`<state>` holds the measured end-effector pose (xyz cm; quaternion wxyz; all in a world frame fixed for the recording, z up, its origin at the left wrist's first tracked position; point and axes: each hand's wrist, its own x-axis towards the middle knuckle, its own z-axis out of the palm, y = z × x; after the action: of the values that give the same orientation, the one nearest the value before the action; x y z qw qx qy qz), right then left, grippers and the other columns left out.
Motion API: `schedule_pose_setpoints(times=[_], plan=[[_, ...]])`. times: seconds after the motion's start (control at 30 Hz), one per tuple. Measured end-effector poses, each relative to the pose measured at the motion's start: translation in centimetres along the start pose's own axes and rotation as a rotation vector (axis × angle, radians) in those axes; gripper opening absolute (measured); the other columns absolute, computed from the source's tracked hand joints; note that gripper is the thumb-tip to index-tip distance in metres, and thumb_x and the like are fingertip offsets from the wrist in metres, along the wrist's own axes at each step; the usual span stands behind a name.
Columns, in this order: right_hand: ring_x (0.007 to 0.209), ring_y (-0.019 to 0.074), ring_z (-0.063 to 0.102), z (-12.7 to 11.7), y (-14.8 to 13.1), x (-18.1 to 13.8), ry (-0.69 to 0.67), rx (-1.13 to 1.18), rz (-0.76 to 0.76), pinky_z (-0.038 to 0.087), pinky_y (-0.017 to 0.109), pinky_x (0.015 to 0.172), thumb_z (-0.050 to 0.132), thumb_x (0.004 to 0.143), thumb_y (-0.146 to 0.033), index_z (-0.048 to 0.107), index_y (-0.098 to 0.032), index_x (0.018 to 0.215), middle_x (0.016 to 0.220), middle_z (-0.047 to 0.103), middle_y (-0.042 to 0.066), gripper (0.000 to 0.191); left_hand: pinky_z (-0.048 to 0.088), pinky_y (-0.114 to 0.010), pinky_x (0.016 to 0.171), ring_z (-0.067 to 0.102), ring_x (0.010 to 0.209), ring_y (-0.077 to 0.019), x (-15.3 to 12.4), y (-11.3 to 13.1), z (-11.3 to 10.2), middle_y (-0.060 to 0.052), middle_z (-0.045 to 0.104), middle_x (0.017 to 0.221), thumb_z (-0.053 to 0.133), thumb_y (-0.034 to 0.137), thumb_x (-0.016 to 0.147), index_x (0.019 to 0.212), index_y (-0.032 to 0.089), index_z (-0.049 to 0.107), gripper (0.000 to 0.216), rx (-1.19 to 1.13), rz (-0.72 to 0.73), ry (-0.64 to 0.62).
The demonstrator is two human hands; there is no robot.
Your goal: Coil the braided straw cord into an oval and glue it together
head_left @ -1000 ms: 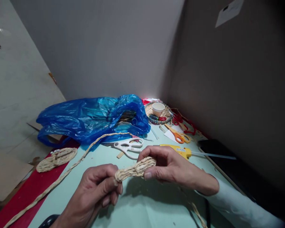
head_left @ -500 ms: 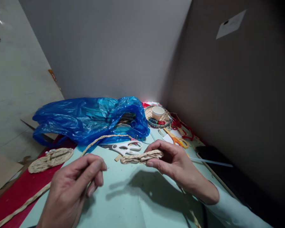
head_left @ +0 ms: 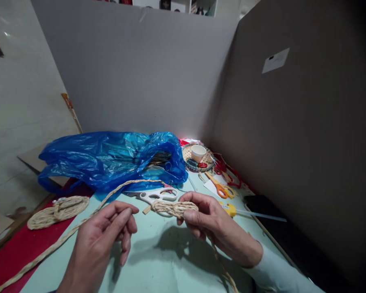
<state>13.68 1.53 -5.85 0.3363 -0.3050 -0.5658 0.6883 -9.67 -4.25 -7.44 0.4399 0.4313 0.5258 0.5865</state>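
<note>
In the head view my right hand [head_left: 210,215] grips a small coiled piece of braided straw cord [head_left: 171,208], long and narrow with rounded ends. Its thumb lies on the upper face, the fingers behind. A loose tail of cord hangs below this hand. My left hand [head_left: 106,240] hovers to the left, apart from the braid, thumb and index finger pinched together; whatever is between them is too small to make out. Beyond it runs a long straw cord [head_left: 70,234]. At the left lies a braided straw slipper [head_left: 59,212] with pearl-like beads.
Behind my hands are white-handled scissors [head_left: 158,195] and a blue plastic bag [head_left: 110,158]. Orange scissors [head_left: 216,185], a yellow glue gun [head_left: 228,208] with a clear stick, a woven tray [head_left: 187,154] holding a cup [head_left: 198,153], and a black flat object [head_left: 289,232] are right. Grey panels stand behind.
The braided piece in my right hand has tilted to show more of its upper face and shifted slightly left. My left hand's lower fingers have loosened. The camera view has tipped up.
</note>
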Motion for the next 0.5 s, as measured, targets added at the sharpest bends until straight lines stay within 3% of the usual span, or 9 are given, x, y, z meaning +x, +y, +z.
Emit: schedule_pose_setpoints(times=[0.13,0.37,0.5], plan=[[0.054,0.0062,0.046,0.4,0.5,0.3,0.027,-0.095,0.063,0.034,0.02,0.052,0.075,0.083,-0.04,0.056,-0.018,0.096,0.081,0.067,-0.001,0.032,0.041,-0.018,0.03,0.042,0.039,-0.0088,-0.4,0.3,0.4,0.009,0.048,0.052,0.072,0.047,0.085,0.081,0.022,0.061,0.027,-0.126,-0.002,-0.03],[0.072,0.014,0.058,1.0,1.8,0.3,0.029,-0.117,0.109,0.043,0.027,0.071,0.073,0.082,-0.034,0.049,-0.022,0.096,0.086,0.068,-0.001,0.031,0.048,-0.019,0.036,0.058,0.048,-0.0123,0.4,0.7,0.2,0.0,0.069,0.068,0.08,0.04,0.079,0.081,0.018,0.065,0.027,-0.028,0.009,0.036],[0.078,0.0166,0.06,1.4,1.6,0.0,0.025,-0.055,0.09,0.042,0.028,0.075,0.078,0.078,-0.038,0.047,-0.023,0.098,0.087,0.067,-0.002,0.039,0.041,-0.016,0.036,0.05,0.042,-0.0092,0.7,0.1,0.0,0.004,0.06,0.055,0.078,0.043,0.08,0.076,0.019,0.063,0.029,-0.025,-0.038,0.007]])
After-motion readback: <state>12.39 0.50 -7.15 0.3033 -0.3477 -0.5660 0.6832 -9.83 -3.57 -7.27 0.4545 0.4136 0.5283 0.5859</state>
